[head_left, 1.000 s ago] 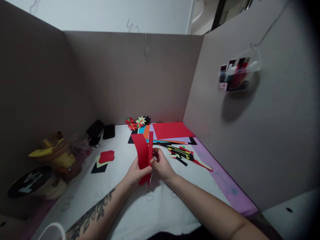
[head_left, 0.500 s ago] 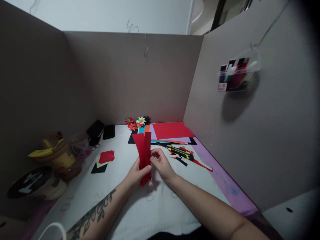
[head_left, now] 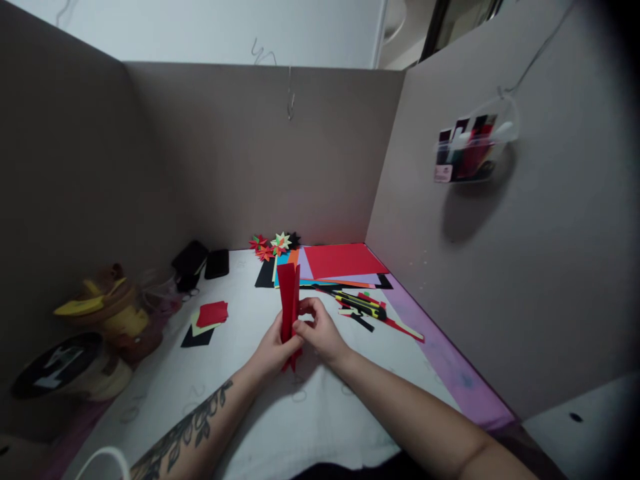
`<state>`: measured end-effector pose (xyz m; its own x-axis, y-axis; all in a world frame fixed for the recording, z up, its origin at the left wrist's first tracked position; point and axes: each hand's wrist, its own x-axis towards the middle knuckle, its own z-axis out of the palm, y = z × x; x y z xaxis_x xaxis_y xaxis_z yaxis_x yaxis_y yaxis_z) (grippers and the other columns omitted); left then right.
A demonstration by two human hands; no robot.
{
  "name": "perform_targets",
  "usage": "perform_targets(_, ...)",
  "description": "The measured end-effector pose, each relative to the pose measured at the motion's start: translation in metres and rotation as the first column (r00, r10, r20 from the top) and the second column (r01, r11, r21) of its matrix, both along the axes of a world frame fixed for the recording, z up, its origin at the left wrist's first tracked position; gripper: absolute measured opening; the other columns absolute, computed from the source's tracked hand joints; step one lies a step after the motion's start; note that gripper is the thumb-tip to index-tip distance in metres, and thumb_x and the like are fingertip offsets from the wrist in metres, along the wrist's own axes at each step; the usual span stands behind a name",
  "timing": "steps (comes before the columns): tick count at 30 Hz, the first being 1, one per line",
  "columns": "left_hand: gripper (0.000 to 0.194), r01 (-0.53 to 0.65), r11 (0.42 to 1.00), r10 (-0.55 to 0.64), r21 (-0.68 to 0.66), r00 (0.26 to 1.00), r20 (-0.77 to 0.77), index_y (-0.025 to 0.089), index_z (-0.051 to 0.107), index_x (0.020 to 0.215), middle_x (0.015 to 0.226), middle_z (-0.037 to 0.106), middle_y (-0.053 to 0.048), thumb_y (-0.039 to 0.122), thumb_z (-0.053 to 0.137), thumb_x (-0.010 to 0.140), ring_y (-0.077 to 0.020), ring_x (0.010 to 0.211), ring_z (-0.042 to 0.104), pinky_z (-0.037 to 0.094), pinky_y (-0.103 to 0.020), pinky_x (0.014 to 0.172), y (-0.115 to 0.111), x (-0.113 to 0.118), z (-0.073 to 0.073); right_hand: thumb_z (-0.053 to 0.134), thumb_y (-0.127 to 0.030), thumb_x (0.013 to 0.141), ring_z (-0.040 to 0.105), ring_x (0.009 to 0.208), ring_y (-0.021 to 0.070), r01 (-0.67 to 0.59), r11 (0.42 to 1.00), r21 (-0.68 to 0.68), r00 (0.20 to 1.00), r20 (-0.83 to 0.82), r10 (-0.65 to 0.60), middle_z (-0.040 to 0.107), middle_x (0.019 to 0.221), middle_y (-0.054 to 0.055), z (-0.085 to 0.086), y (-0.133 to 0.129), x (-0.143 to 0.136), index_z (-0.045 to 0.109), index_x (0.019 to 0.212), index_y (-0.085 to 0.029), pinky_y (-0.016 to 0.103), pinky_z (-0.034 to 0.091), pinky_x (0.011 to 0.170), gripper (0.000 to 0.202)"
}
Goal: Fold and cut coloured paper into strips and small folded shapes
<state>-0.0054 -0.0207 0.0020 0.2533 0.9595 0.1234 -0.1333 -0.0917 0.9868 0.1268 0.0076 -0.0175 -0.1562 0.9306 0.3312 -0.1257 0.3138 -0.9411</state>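
Observation:
A long red paper strip [head_left: 289,293] stands nearly upright over the white table [head_left: 150,380], folded lengthwise so its two halves lie together. My left hand [head_left: 270,348] pinches its lower part from the left. My right hand [head_left: 320,331] pinches it from the right, thumb and forefinger on the fold. The strip's bottom tip pokes out below my fingers.
A stack of coloured sheets [head_left: 340,263] with a red one on top lies behind. Folded paper stars [head_left: 273,245] sit at the back wall. A yellow-black utility knife [head_left: 363,305] and scraps lie to the right. Small red and black squares [head_left: 207,319] and jars [head_left: 107,313] are on the left.
The two halves of the red strip, spread apart a second ago, have been brought together into one narrow folded strip. Both hands stayed in about the same place.

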Motion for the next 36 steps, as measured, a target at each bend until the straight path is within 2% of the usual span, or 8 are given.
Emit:
perform_targets(7,0.064,0.024,0.999,-0.021,-0.04,0.995,0.094,0.018,0.047,0.13,0.127,0.055,-0.012,0.028,0.071,0.072,-0.0299,0.119,0.049,0.04,-0.037,0.097,0.001,-0.002,-0.004,0.067,-0.035,0.071,0.053,0.09,0.0177,0.023,1.0,0.001,1.0,-0.005,-0.023,0.054,0.095,0.003,0.001,0.001,0.0,0.05,0.095,-0.021,0.029,0.046,0.073,0.032)
perform_targets(12,0.061,0.007,0.988,0.026,-0.157,0.978,0.208,0.02,0.049,0.13,0.117,0.063,-0.008,0.023,0.067,0.072,-0.0256,0.103,0.059,0.046,-0.033,0.087,0.0,0.001,-0.006,0.057,-0.023,0.073,0.052,0.085,0.0156,0.112,0.993,0.025,0.994,0.019,-0.112,0.053,0.089,0.001,0.004,0.001,0.0,0.056,0.081,-0.02,0.028,0.043,0.076,0.008)
perform_targets(15,0.061,0.018,0.966,0.074,-0.257,0.936,0.345,0.02,0.047,0.131,0.108,0.068,-0.007,0.02,0.064,0.072,-0.0238,0.09,0.065,0.049,-0.034,0.083,0.0,0.001,-0.005,0.051,-0.02,0.072,0.051,0.08,0.0154,0.096,0.995,-0.038,0.991,-0.091,-0.099,0.056,0.082,0.0,0.001,0.002,0.0,0.058,0.081,-0.02,0.028,0.043,0.075,0.011)
perform_targets(18,0.057,0.019,0.952,0.126,-0.305,0.884,0.451,0.019,0.047,0.131,0.107,0.069,-0.009,0.024,0.063,0.077,-0.0251,0.09,0.066,0.049,-0.038,0.086,0.003,0.0,-0.004,0.045,-0.023,0.074,0.052,0.071,0.0159,0.016,0.987,-0.159,0.958,-0.281,-0.061,0.059,0.078,-0.001,-0.001,0.003,0.001,0.056,0.088,-0.021,0.028,0.043,0.066,0.018)
perform_targets(26,0.05,0.023,0.934,0.167,-0.356,0.854,0.493,0.018,0.048,0.129,0.109,0.069,-0.01,0.028,0.061,0.082,-0.0266,0.096,0.065,0.048,-0.042,0.09,0.006,-0.002,-0.004,0.05,-0.024,0.073,0.059,0.075,0.019,-0.058,0.974,-0.221,0.892,-0.45,-0.049,0.066,0.085,-0.002,0.004,0.009,0.008,0.058,0.092,-0.023,0.031,0.047,0.071,0.02)
perform_targets(31,0.044,0.003,0.938,0.172,-0.347,0.865,0.472,0.016,0.056,0.119,0.103,0.07,-0.01,0.029,0.065,0.078,-0.0249,0.087,0.067,0.05,-0.036,0.08,0.007,-0.002,-0.004,0.048,-0.043,0.084,0.059,0.085,0.0198,-0.074,0.982,-0.174,0.927,-0.375,0.004,0.066,0.094,0.004,0.001,0.008,0.007,0.063,0.087,-0.021,0.031,0.047,0.072,0.027)
perform_targets(34,0.037,-0.036,0.928,0.203,-0.37,0.883,0.422,0.015,0.062,0.106,0.096,0.071,-0.008,0.033,0.069,0.075,-0.0208,0.078,0.067,0.05,-0.03,0.071,0.009,-0.005,-0.005,0.045,-0.049,0.086,0.057,0.094,0.0196,-0.05,0.993,-0.106,0.984,-0.176,0.03,0.061,0.107,0.007,0.001,0.008,0.009,0.065,0.075,-0.02,0.03,0.047,0.074,0.037)
perform_targets(36,0.035,-0.053,0.917,0.223,-0.395,0.891,0.396,0.015,0.065,0.1,0.093,0.071,-0.008,0.039,0.067,0.076,-0.0186,0.075,0.066,0.05,-0.027,0.068,0.01,-0.005,-0.005,0.051,-0.046,0.084,0.054,0.101,0.0199,-0.002,0.999,-0.043,1.0,-0.02,0.001,0.057,0.111,0.007,0.001,0.009,0.011,0.069,0.078,-0.021,0.032,0.046,0.081,0.032)
